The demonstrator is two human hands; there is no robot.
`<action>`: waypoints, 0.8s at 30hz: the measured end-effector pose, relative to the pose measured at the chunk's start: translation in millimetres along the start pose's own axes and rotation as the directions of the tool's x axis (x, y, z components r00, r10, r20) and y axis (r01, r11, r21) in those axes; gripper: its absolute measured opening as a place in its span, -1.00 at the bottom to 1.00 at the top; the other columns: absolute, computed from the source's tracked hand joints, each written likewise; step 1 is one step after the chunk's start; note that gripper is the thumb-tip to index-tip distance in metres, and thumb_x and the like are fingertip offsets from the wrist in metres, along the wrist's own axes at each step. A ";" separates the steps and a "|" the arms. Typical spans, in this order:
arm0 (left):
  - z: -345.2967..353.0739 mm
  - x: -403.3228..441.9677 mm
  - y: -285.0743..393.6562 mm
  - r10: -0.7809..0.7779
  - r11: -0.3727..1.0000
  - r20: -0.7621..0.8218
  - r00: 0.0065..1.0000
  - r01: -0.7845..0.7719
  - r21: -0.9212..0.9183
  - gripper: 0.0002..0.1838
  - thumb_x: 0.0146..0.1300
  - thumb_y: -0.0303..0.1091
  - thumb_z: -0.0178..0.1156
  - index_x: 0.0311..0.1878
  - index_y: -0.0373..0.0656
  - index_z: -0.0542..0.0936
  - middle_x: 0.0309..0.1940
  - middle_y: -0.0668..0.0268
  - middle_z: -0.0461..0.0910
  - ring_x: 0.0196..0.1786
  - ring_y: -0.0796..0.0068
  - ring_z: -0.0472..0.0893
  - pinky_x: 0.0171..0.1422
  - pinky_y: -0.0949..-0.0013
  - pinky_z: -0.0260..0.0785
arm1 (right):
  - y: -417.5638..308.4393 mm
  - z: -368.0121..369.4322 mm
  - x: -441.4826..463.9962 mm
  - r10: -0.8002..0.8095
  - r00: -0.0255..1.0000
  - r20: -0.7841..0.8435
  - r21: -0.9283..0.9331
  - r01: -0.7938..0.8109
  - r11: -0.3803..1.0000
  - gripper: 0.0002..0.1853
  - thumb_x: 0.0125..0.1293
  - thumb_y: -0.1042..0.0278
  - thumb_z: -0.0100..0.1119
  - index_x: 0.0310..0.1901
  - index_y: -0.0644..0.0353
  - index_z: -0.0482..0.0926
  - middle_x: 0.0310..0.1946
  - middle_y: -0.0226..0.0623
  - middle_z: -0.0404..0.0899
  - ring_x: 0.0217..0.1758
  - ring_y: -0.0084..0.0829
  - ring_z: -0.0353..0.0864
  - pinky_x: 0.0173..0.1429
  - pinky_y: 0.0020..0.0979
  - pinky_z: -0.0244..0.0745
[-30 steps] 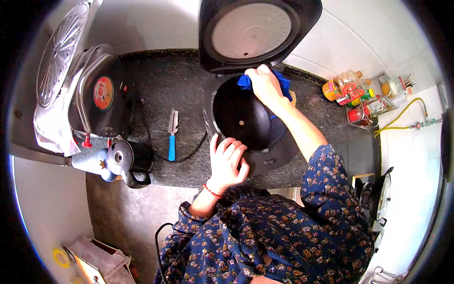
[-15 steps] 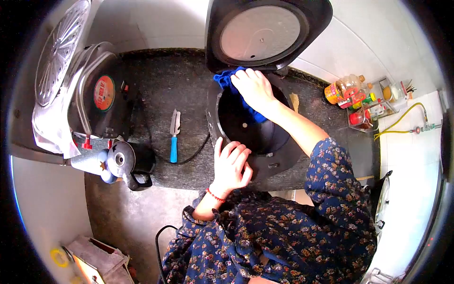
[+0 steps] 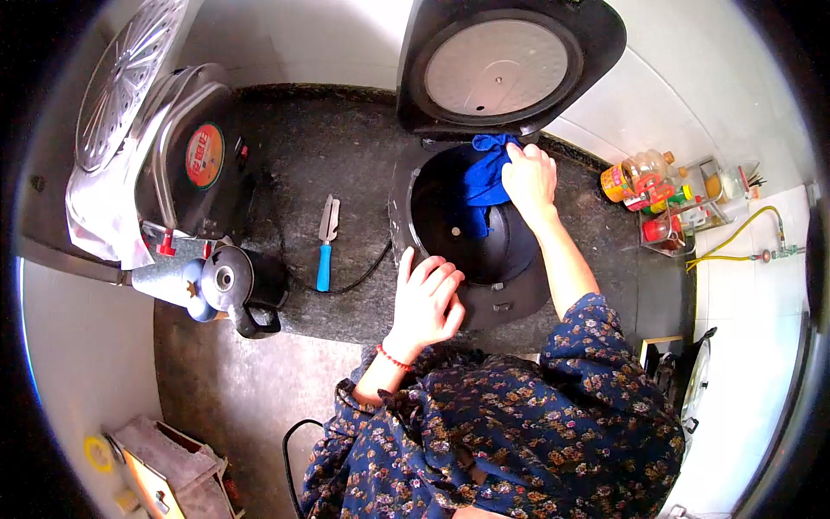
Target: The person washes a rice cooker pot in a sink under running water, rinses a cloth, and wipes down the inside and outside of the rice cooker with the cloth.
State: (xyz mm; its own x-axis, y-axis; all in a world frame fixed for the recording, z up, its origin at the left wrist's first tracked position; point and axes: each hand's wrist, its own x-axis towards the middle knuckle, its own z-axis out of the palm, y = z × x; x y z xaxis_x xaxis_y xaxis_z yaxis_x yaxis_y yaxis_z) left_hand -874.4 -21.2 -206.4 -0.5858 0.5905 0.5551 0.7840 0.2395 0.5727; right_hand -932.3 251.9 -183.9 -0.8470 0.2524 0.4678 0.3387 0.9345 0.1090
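Note:
A black rice cooker (image 3: 526,304) stands on the dark counter, its lid (image 3: 598,60) raised at the back. My right hand (image 3: 530,183) is closed on a blue cloth (image 3: 486,180) at the cooker's right back rim. Part of the cloth hangs down into the dark cavity, and another part lies over the back rim. My left hand (image 3: 426,298) rests on the near left rim with its fingers apart, holding nothing. A peeler-like knife with a blue handle (image 3: 324,268) lies on the counter to the left.
At the left are a black kettle (image 3: 261,281) and a dark appliance with a round red sticker (image 3: 206,156). Several bottles (image 3: 648,177) and a wire rack (image 3: 705,208) stand at the right, near a yellow hose (image 3: 735,238). A cord runs left of the cooker.
My right hand has moved right along the back rim, drawing the cloth with it. My left hand stays at the near rim. The view has shifted slightly.

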 end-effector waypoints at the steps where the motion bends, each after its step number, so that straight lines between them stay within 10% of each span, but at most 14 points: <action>1: 0.8 0.9 -0.2 0.004 1.000 -0.007 1.000 -0.004 0.002 -0.69 -0.12 -0.35 0.12 -0.22 -0.14 0.58 -0.18 0.28 0.57 0.05 0.24 0.48 0.43 -0.18 -0.03 | -1.8 -1.7 3.4 -0.029 1.000 0.009 0.002 0.029 1.000 -0.79 0.07 0.36 0.08 -0.31 0.19 0.66 -0.36 -0.14 0.54 -0.18 -0.12 0.54 -0.09 -0.11 0.41; 7: 0.7 3.0 1.3 0.012 1.000 -0.018 1.000 -0.012 -0.010 -0.70 -0.13 -0.33 0.12 -0.24 -0.14 0.58 -0.20 0.29 0.57 0.02 0.25 0.49 0.42 -0.16 -0.01 | -71.3 2.3 26.1 -0.075 0.995 -0.068 0.164 0.086 0.983 -0.90 0.05 0.44 0.08 -0.47 0.26 0.56 -0.32 -0.07 0.51 -0.19 -0.06 0.49 -0.05 -0.10 0.38; 10: 1.6 4.2 1.6 -0.002 1.000 -0.010 1.000 0.001 -0.019 -0.71 -0.11 -0.33 0.15 -0.23 -0.14 0.58 -0.20 0.30 0.57 0.02 0.26 0.49 0.43 -0.15 -0.02 | -86.9 13.3 29.1 0.031 0.993 -0.110 0.358 0.010 0.934 -0.94 0.12 0.51 0.04 -0.38 0.26 0.49 -0.33 -0.04 0.50 -0.18 -0.02 0.47 -0.03 -0.11 0.37; 13: -8.8 12.4 7.9 -0.040 0.996 0.040 0.998 0.043 -0.079 -0.70 -0.01 -0.35 0.18 -0.15 -0.14 0.56 -0.16 0.27 0.56 0.03 0.23 0.50 0.40 -0.08 0.03 | -56.0 -12.8 18.1 -0.243 0.966 -0.087 0.253 0.257 0.933 -0.77 0.04 0.32 0.29 -0.23 0.13 0.62 -0.24 -0.35 0.47 -0.06 -0.23 0.41 0.03 -0.18 0.32; 16: -23.0 53.8 -2.9 -0.012 0.988 -0.021 1.000 0.009 -0.152 -0.70 0.08 -0.48 0.18 -0.06 -0.17 0.52 -0.12 0.17 0.55 0.01 0.13 0.52 0.20 0.11 0.28 | -44.4 -10.6 0.8 -0.066 0.998 0.019 0.278 0.058 0.959 -0.59 0.06 0.29 0.33 0.02 -0.08 0.61 0.06 -0.28 0.38 0.16 -0.15 0.34 0.23 -0.08 0.21; 21: 8.7 147.0 -53.8 -0.174 0.903 -0.025 0.984 0.170 0.394 -0.53 0.07 -0.20 0.33 0.04 -0.16 0.51 -0.12 0.14 0.50 -0.12 0.08 0.54 -0.08 0.11 0.42 | -45.3 30.2 1.1 0.151 0.988 -0.004 0.651 -0.112 0.751 -0.70 0.15 0.46 0.14 -0.05 0.11 0.60 -0.10 -0.04 0.53 0.02 -0.08 0.47 0.11 -0.19 0.36; 24: 32.3 162.7 -89.6 -0.148 0.880 0.080 0.986 0.094 0.466 -0.61 0.08 -0.21 0.32 -0.05 -0.16 0.56 -0.27 0.16 0.55 -0.17 0.12 0.56 -0.10 0.15 0.43 | -34.0 1.1 7.8 0.003 0.988 -0.152 0.657 0.098 0.748 -0.72 0.16 0.61 0.05 -0.11 0.17 0.64 -0.22 -0.16 0.57 -0.10 -0.13 0.54 0.01 -0.27 0.45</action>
State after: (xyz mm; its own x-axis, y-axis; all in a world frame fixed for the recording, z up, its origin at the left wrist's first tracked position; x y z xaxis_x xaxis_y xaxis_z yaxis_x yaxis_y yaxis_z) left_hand -1033.3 78.3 -186.9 -0.6772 0.6084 0.4139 0.7301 0.6256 0.2749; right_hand -950.9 222.3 -184.9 -0.7738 0.2144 0.5960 -0.0991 0.8884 -0.4483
